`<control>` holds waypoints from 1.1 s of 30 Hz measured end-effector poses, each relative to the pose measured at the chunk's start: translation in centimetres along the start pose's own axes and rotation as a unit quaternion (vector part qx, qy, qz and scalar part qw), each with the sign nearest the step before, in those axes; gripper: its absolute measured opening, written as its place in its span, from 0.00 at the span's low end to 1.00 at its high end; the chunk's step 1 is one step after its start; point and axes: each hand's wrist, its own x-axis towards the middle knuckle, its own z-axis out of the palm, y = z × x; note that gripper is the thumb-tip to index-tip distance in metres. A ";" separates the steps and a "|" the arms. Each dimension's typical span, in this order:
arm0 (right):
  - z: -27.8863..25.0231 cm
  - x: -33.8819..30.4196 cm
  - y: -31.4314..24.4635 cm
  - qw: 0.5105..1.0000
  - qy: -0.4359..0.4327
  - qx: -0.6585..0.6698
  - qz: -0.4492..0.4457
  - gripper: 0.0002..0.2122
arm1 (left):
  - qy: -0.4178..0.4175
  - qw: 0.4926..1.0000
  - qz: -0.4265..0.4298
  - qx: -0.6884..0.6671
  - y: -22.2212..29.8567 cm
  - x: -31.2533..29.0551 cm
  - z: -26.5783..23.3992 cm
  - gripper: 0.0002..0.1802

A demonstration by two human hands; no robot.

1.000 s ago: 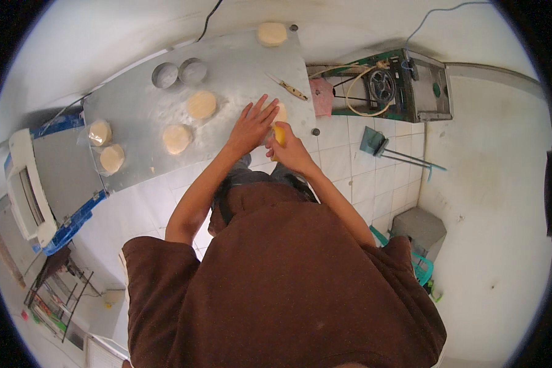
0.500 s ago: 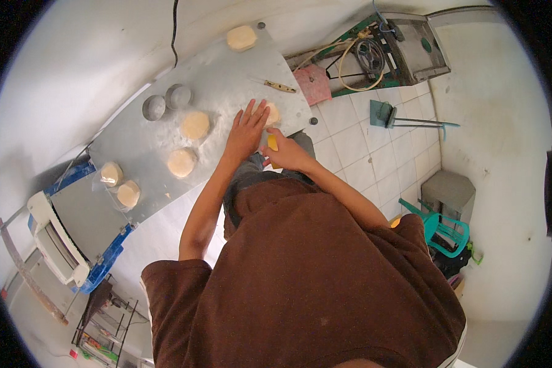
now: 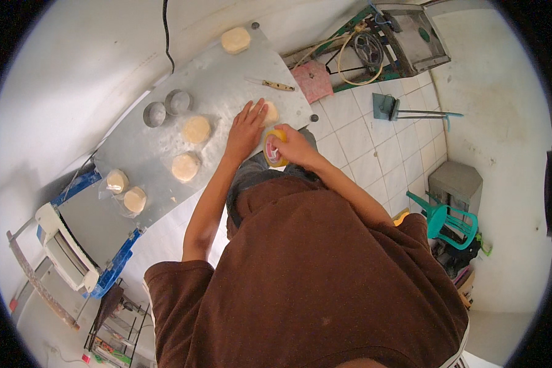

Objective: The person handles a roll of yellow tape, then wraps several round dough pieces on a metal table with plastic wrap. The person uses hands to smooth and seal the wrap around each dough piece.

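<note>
My left hand (image 3: 247, 130) lies flat, fingers stretched, against the left side of a pale round stack (image 3: 270, 113) at the table's near right edge. Whether it is dough rounds or wrappers I cannot tell. In my right hand (image 3: 297, 150), just below the table edge, is a roll of yellow tape (image 3: 268, 154), tilted so its pink and white core faces up. A knife (image 3: 278, 85) with a patterned handle lies beyond the stack. To the left sit two similar pale stacks (image 3: 196, 129), and two metal rings (image 3: 178, 102) stand behind them.
Two pale stacks in clear plastic (image 3: 135, 199) sit at the metal table's (image 3: 147, 147) left end, another (image 3: 235, 40) at its far end. A blue and white machine (image 3: 73, 245) adjoins the left. A dustpan (image 3: 384, 107) and green plastic chair (image 3: 454, 224) stand right.
My right hand has turned the tape roll so that its core shows and raised it slightly. My left hand stays on the stack. The whole view has shifted a little.
</note>
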 end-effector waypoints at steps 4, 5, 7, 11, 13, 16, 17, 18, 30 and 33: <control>-0.4 0.3 -0.2 0.999 -0.022 0.009 0.023 0.31 | 0.009 1.000 -0.004 0.019 0.2 0.1 0.3 0.39; -0.4 0.0 -0.5 0.999 -0.032 0.014 0.010 0.31 | 0.006 1.000 -0.007 0.021 0.2 0.0 0.3 0.39; -0.4 -0.9 -1.2 0.998 -0.049 0.034 0.015 0.30 | 0.004 1.000 -0.008 0.026 0.3 0.0 0.3 0.40; 0.1 -1.1 -2.2 0.991 -0.072 -0.111 0.026 0.32 | 0.008 0.999 0.002 0.043 0.3 -0.2 0.3 0.40; 0.5 -0.8 -2.4 0.989 -0.077 -0.124 0.013 0.32 | 0.007 0.998 0.005 0.056 0.3 -0.1 0.2 0.42; 0.8 -0.5 -2.3 0.993 -0.080 -0.087 0.023 0.24 | -0.003 0.995 0.010 0.103 0.6 0.1 -0.2 0.44; 0.8 -0.4 -2.3 0.992 -0.087 -0.088 0.019 0.24 | -0.013 0.991 0.012 0.133 0.8 0.1 -0.5 0.44; 0.9 -0.4 -2.3 0.992 -0.096 -0.085 0.021 0.24 | -0.041 0.985 0.005 0.169 1.0 0.1 -0.7 0.45; 2.2 -0.8 -1.3 0.992 -0.088 -0.079 0.042 0.44 | -0.117 0.991 0.049 0.051 0.8 -1.7 -1.4 0.52; 2.6 -1.0 -0.5 0.993 -0.098 -0.023 0.059 0.45 | -0.103 0.992 0.046 0.052 0.6 -1.7 -1.1 0.43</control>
